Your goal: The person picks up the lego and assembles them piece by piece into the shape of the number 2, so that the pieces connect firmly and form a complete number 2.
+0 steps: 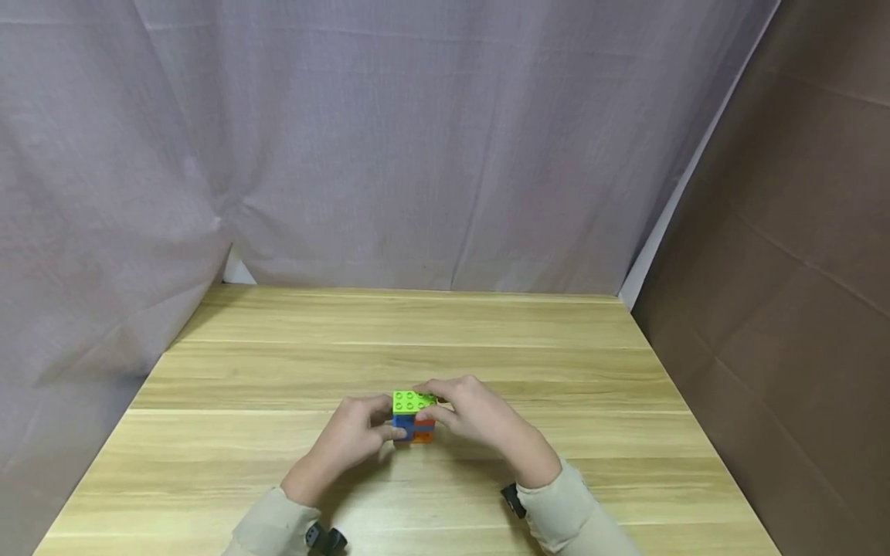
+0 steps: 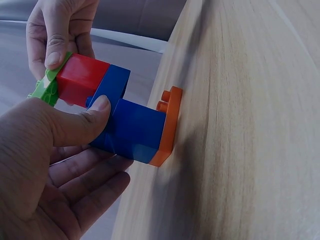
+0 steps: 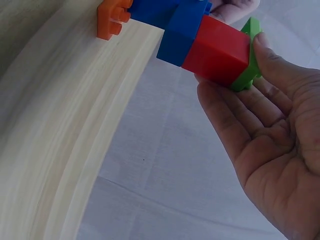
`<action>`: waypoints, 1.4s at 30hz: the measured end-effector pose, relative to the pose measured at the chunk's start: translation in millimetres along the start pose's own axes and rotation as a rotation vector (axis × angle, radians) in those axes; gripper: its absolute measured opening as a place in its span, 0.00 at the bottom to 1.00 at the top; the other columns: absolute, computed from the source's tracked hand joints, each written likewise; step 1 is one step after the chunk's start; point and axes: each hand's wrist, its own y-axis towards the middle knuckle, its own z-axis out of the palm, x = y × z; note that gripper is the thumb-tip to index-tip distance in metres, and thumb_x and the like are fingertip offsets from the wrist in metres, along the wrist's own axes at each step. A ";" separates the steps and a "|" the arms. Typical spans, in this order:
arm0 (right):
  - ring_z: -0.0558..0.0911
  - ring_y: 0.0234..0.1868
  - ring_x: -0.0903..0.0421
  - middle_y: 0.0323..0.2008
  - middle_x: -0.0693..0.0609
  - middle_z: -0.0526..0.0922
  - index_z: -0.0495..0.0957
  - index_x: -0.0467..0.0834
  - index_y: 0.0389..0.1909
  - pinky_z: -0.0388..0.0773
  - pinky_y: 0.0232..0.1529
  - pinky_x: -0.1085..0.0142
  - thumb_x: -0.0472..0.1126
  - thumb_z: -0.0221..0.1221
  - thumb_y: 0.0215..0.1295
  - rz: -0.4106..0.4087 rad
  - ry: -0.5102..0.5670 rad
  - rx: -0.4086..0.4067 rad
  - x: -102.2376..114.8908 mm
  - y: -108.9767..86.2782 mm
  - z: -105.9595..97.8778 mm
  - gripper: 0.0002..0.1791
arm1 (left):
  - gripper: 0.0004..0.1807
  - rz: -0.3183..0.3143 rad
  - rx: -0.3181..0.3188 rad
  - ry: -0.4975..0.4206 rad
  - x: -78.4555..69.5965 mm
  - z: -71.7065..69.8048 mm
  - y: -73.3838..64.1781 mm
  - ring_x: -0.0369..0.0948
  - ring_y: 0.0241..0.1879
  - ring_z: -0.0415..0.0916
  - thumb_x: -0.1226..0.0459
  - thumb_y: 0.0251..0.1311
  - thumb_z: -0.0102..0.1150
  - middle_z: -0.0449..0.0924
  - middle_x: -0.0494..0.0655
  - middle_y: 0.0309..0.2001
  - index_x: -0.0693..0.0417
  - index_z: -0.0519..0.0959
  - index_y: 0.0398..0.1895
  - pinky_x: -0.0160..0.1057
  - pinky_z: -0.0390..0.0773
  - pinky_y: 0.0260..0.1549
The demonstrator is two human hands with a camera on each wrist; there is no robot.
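A small stack of toy building bricks stands on the table between the two hands. Its base is a thin orange brick (image 2: 169, 130); above come a blue brick (image 2: 137, 129), a thinner blue brick (image 3: 182, 32), a red brick (image 3: 217, 50) and a thin lime-green brick (image 1: 410, 401) on top. My left hand (image 1: 351, 432) grips the blue bricks, thumb on the near side and fingers behind. From the right, my right hand (image 1: 476, 409) pinches the green brick at its edge, with fingertips near the red brick. Its far fingertips are partly hidden behind the bricks.
The bricks stand on a wood-grain table (image 1: 278, 371). A grey cloth (image 1: 389, 154) hangs along its back and left, and a brown cloth (image 1: 786, 232) along the right. Small dark cameras (image 1: 325, 539) are strapped at the sleeved wrists.
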 end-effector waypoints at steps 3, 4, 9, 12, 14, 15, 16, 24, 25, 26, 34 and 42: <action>0.85 0.45 0.62 0.49 0.52 0.87 0.81 0.45 0.58 0.85 0.46 0.61 0.47 0.64 0.69 0.009 0.004 0.001 0.4 -0.3 0.7 0.20 | 0.16 -0.005 -0.001 -0.001 0.4 0.2 -0.5 0.43 0.49 0.84 0.56 0.56 0.72 0.87 0.39 0.46 0.44 0.85 0.49 0.50 0.81 0.53; 0.85 0.46 0.62 0.49 0.52 0.87 0.81 0.44 0.58 0.85 0.46 0.60 0.48 0.63 0.69 0.011 0.007 0.002 0.4 -0.4 0.9 0.20 | 0.16 -0.005 0.000 -0.001 0.8 0.4 -0.7 0.44 0.49 0.84 0.56 0.56 0.72 0.87 0.39 0.46 0.44 0.84 0.49 0.51 0.81 0.53; 0.85 0.49 0.59 0.52 0.51 0.86 0.80 0.44 0.59 0.84 0.50 0.62 0.48 0.63 0.69 0.015 0.026 0.016 -2.4 -1.5 2.5 0.21 | 0.16 0.001 0.011 -0.016 4.0 1.1 -1.6 0.42 0.49 0.84 0.55 0.56 0.72 0.87 0.38 0.46 0.44 0.84 0.48 0.50 0.81 0.53; 0.84 0.52 0.59 0.54 0.52 0.85 0.80 0.45 0.60 0.82 0.52 0.65 0.50 0.62 0.70 0.002 0.033 0.022 -5.9 -2.4 4.6 0.22 | 0.15 0.015 0.023 -0.036 6.5 0.7 -2.4 0.40 0.49 0.84 0.55 0.57 0.72 0.87 0.36 0.45 0.42 0.84 0.48 0.48 0.81 0.54; 0.84 0.53 0.58 0.55 0.52 0.84 0.80 0.44 0.60 0.82 0.53 0.66 0.51 0.62 0.70 -0.009 0.049 0.022 -8.7 -2.9 5.9 0.23 | 0.14 0.029 0.033 -0.049 7.8 0.0 -3.2 0.39 0.49 0.83 0.55 0.57 0.72 0.86 0.34 0.45 0.41 0.84 0.47 0.47 0.81 0.54; 0.83 0.53 0.58 0.56 0.51 0.84 0.80 0.43 0.60 0.81 0.53 0.66 0.51 0.62 0.70 -0.014 0.059 0.020 -10.3 -3.2 6.6 0.23 | 0.15 0.042 0.036 -0.054 8.5 -0.3 -3.4 0.39 0.50 0.83 0.55 0.58 0.72 0.86 0.34 0.46 0.41 0.84 0.48 0.47 0.81 0.54; 0.83 0.54 0.58 0.56 0.51 0.84 0.80 0.43 0.60 0.82 0.53 0.66 0.51 0.62 0.70 -0.019 0.071 0.017 -11.9 -3.5 7.2 0.23 | 0.15 0.054 0.039 -0.058 9.1 -0.6 -3.5 0.40 0.50 0.83 0.55 0.58 0.71 0.86 0.33 0.46 0.40 0.84 0.48 0.47 0.81 0.54; 0.83 0.53 0.59 0.56 0.51 0.84 0.79 0.45 0.61 0.82 0.54 0.59 0.50 0.66 0.66 -0.028 0.184 -0.012 -19.6 -5.8 8.5 0.25 | 0.23 0.070 0.065 -0.109 11.3 -4.8 -5.1 0.42 0.55 0.80 0.53 0.61 0.69 0.84 0.34 0.52 0.40 0.78 0.59 0.50 0.78 0.57; 0.83 0.54 0.59 0.56 0.51 0.84 0.78 0.45 0.61 0.82 0.54 0.59 0.51 0.67 0.65 -0.019 0.190 -0.013 -20.4 -6.9 8.2 0.26 | 0.25 0.065 0.062 -0.117 11.7 -5.8 -5.4 0.41 0.56 0.80 0.53 0.61 0.69 0.83 0.34 0.53 0.41 0.77 0.61 0.50 0.78 0.58; 0.83 0.54 0.59 0.56 0.51 0.83 0.78 0.46 0.61 0.82 0.54 0.60 0.52 0.68 0.64 -0.009 0.188 -0.017 -21.4 -7.9 8.0 0.27 | 0.27 0.061 0.058 -0.127 12.3 -6.7 -5.5 0.40 0.56 0.79 0.53 0.61 0.69 0.82 0.34 0.54 0.42 0.76 0.63 0.50 0.77 0.59; 0.84 0.50 0.54 0.52 0.56 0.84 0.79 0.46 0.59 0.82 0.53 0.63 0.51 0.70 0.61 0.084 0.177 -0.012 -29.2 -16.7 5.6 0.27 | 0.19 0.092 -0.001 -0.176 18.9 -9.7 -6.5 0.39 0.52 0.81 0.56 0.58 0.72 0.84 0.35 0.51 0.42 0.82 0.53 0.44 0.79 0.57; 0.85 0.49 0.56 0.48 0.58 0.85 0.80 0.47 0.55 0.82 0.53 0.63 0.50 0.70 0.62 0.082 0.240 -0.018 -34.1 -19.4 5.3 0.22 | 0.20 0.079 -0.007 -0.186 19.5 -8.0 -5.1 0.36 0.51 0.82 0.57 0.57 0.73 0.84 0.30 0.50 0.39 0.82 0.53 0.41 0.79 0.57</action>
